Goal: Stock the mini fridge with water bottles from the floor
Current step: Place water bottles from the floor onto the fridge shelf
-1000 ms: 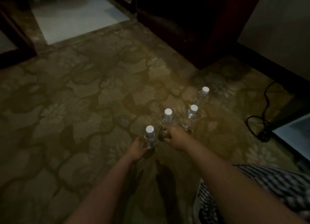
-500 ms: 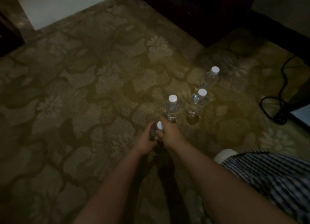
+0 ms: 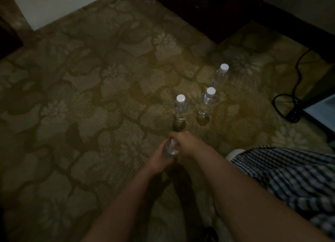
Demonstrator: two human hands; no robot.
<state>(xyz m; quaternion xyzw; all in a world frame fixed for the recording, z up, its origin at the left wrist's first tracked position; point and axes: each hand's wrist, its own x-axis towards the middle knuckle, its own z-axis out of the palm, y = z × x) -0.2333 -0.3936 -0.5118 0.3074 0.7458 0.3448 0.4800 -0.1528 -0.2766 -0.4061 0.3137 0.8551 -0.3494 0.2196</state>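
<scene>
Hands were together low over the carpet (image 3: 94,104) — our left hand (image 3: 159,160) curled round the held bottle (image 3: 172,148) from below, our right hand (image 3: 188,143) wrapped over its top, so only a pale patch showed between the fingers. Three more stood upright just beyond: the near bottle (image 3: 180,107) close to our knuckles, the middle bottle (image 3: 207,102) to its right, the far bottle (image 3: 220,76) behind that. A cable (image 3: 282,104) lay coiled well off to the right.

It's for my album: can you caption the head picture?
One water bottle gripped by left hand and right hand; three capped bottles stand on the carpet.
</scene>
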